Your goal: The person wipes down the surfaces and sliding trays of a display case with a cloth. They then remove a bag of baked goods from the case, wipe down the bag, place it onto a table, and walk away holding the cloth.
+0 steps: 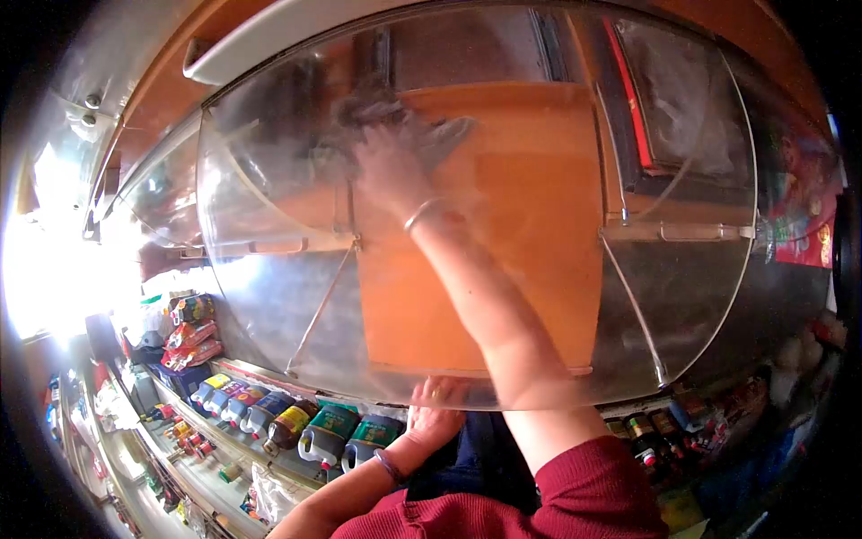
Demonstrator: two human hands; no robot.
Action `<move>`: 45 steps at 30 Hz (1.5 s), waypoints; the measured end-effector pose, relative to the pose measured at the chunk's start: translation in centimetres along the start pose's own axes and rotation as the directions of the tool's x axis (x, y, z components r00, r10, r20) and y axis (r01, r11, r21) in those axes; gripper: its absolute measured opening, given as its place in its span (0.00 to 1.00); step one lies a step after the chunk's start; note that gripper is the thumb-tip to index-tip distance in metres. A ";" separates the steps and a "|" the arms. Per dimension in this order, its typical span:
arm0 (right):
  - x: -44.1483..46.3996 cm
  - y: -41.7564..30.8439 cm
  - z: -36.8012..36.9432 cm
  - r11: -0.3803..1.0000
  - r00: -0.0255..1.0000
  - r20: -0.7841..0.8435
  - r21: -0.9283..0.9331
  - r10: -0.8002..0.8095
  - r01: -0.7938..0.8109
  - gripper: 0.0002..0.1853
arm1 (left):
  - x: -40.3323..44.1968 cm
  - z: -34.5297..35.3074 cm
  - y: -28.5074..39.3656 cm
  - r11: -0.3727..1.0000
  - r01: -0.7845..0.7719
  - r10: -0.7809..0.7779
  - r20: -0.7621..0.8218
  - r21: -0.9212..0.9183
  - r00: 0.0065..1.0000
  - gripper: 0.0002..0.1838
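A large clear panel [485,296] with rounded corners spans the head view in front of me. My right hand [388,166], a bracelet at its wrist, reaches up and left across it. The fingers press a crumpled grey cloth [431,139] against the panel's upper part; some of the cloth is blurred. Lower down, my left hand [435,418] has its fingers bent over the panel's bottom edge, close to my body. An orange board [530,269] shows through the panel, with thin metal struts [633,310] on either side.
Large jugs of dark liquid [328,436] stand in a row on a shelf at lower left. Red packets [190,344] are stacked behind them. Dark bottles [642,440] stand at lower right. A white rail [269,40] runs above the panel. Bright light enters from the left.
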State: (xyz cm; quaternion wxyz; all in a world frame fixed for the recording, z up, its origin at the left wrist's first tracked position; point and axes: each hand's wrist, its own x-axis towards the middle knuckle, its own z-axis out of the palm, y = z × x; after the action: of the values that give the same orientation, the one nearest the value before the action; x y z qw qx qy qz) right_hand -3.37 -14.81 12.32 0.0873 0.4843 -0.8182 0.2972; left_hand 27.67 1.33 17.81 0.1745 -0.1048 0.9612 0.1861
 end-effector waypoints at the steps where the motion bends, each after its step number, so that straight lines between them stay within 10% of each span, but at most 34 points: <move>1: -0.6 1.0 -0.8 1.000 1.000 0.011 -0.008 -0.004 0.004 0.16 | 0.1 0.3 0.0 1.000 0.012 -0.012 0.009 -0.006 1.000 0.18; 3: -3.1 5.6 -4.3 0.878 0.902 -0.143 0.332 0.407 -0.343 0.14 | 0.1 0.8 -0.3 1.000 0.016 -0.016 0.002 -0.019 1.000 0.20; 4: -4.5 8.2 -7.5 0.946 0.944 -0.186 -0.124 0.274 -0.299 0.15 | 0.0 1.1 -0.5 0.999 -0.002 0.001 -0.012 -0.042 1.000 0.19; 10: -5.0 11.9 -9.6 0.761 0.848 -0.487 -0.465 0.208 -0.453 0.15 | -0.1 0.7 -0.8 0.997 0.020 -0.019 0.004 -0.079 1.000 0.19; 12: -2.1 7.9 -6.3 0.804 0.801 0.068 -0.048 0.594 -0.592 0.16 | -0.1 0.1 -0.7 1.000 -0.004 0.004 -0.030 -0.024 1.000 0.22; 15: 0.3 0.9 1.2 0.981 0.987 0.021 -0.122 0.157 -0.154 0.24 | -0.2 0.9 -1.0 0.997 0.004 -0.003 0.008 -0.080 1.000 0.22; 16: 1.2 -1.4 1.4 0.991 0.997 -0.027 0.114 0.067 -0.064 0.25 | -0.2 1.1 -1.1 0.997 0.009 -0.007 0.015 -0.079 1.000 0.22; 23: 2.5 -1.7 0.1 0.954 0.967 0.163 0.199 0.196 -0.227 0.26 | 0.1 0.6 -0.9 0.994 -0.038 0.030 -0.087 -0.102 0.996 0.19; 27: -1.4 -3.0 -3.7 0.976 0.867 0.499 0.193 -0.012 -0.098 0.22 | -0.9 2.1 -1.1 0.998 -0.037 0.034 -0.059 -0.041 0.998 0.20; 29: -7.1 -3.4 -2.4 0.936 0.973 0.210 0.351 -0.093 0.014 0.20 | -0.9 2.4 -1.0 1.000 -0.024 0.024 -0.089 0.008 0.996 0.21; 33: -6.8 -3.3 -4.9 0.940 0.907 0.400 0.342 -0.131 -0.015 0.21 | -0.8 2.3 -0.8 1.000 0.000 0.002 -0.095 0.023 0.995 0.21; 35: -5.1 -2.3 -1.8 0.994 0.994 0.040 -0.042 -0.103 0.104 0.21 | -0.7 3.0 -0.9 1.000 0.003 -0.002 -0.098 0.010 0.995 0.21; 37: -1.7 -0.2 1.9 0.993 0.990 -0.113 0.084 0.091 -0.081 0.22 | -1.0 3.2 -0.8 1.000 0.027 -0.028 -0.089 -0.006 0.996 0.20; 40: 1.0 -0.1 1.1 0.980 0.976 -0.088 0.021 0.197 -0.196 0.22 | -0.9 2.3 -0.9 0.999 -0.015 0.008 -0.147 -0.048 0.989 0.19; 45: -7.4 -3.8 -3.6 0.998 0.956 0.288 0.040 -0.062 0.053 0.16 | -1.2 2.5 -0.3 0.996 0.080 -0.077 0.071 -0.044 0.995 0.25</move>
State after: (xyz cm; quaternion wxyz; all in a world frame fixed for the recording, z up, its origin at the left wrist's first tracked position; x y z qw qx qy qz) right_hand 3.17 -8.63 13.55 -0.0322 0.5475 -0.8029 0.2336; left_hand 29.56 2.15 15.99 0.2124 -0.1400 0.9451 0.2052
